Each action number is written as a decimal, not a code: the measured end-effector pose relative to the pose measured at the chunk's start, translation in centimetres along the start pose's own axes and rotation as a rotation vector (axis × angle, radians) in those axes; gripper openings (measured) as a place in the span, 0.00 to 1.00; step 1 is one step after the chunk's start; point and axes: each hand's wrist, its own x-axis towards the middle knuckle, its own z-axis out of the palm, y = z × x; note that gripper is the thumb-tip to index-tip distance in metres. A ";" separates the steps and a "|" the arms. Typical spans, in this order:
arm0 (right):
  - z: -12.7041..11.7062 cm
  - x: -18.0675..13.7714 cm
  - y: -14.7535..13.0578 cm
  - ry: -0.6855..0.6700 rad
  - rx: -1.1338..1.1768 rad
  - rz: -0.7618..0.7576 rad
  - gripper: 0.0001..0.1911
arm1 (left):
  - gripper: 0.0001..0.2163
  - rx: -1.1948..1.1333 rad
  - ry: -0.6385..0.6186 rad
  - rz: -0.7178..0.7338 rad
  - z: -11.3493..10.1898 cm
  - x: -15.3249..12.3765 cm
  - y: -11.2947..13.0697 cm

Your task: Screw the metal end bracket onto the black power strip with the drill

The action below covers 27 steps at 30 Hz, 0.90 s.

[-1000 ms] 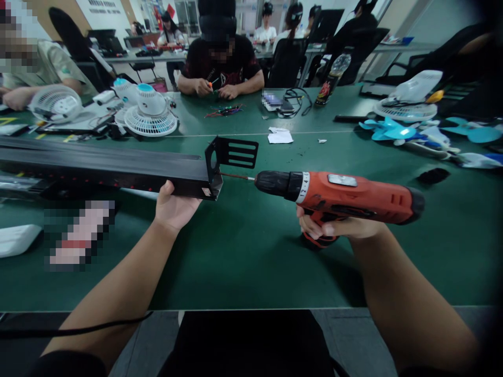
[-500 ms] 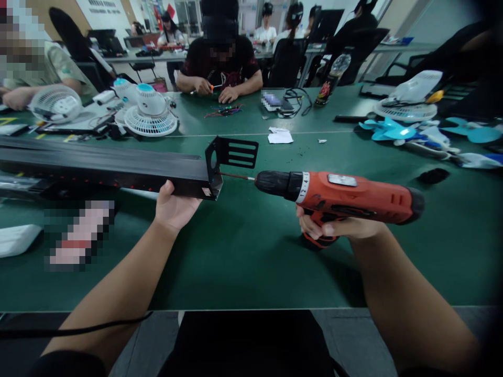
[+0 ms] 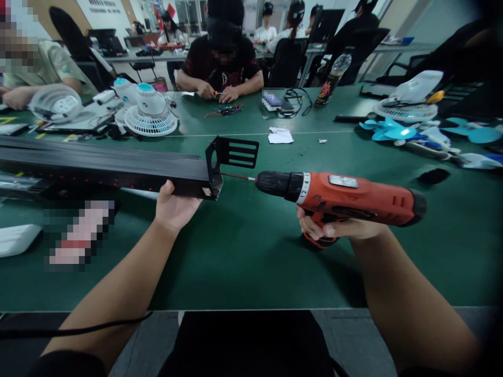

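Note:
My left hand (image 3: 176, 207) grips the right end of a long black metal profile (image 3: 157, 168) from below, its thumb on the near side. A black slotted bracket (image 3: 238, 152) stands upright at that end. In my right hand (image 3: 326, 226) is an orange and black cordless drill (image 3: 353, 195), held by its handle, level and pointing left. Its long thin bit (image 3: 234, 176) reaches to the bracket's face at the profile's end; the exact contact of the tip is too small to make out.
White fan parts (image 3: 151, 115) lie at the back left, blue fan blades (image 3: 389, 128) at the right. A blurred-out phone (image 3: 82, 235) is left of my forearm. Paper scraps (image 3: 280, 136) and a bottle (image 3: 332, 81) lie beyond the drill. Across the green table (image 3: 251, 251), a co-worker (image 3: 223, 63) handles a small tool.
My hands, the drill and the profile stay almost in place; the drill's rear shifts very slightly right. Across the table, the co-worker's hands have come closer together.

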 end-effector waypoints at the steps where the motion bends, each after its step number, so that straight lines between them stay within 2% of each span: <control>1: 0.0 0.0 0.0 -0.001 0.000 0.001 0.23 | 0.28 0.004 0.004 -0.001 -0.1 0.0 0.0; 27: 0.1 0.2 0.0 0.007 -0.009 -0.039 0.23 | 0.26 0.034 -0.003 0.013 -0.2 0.1 -0.1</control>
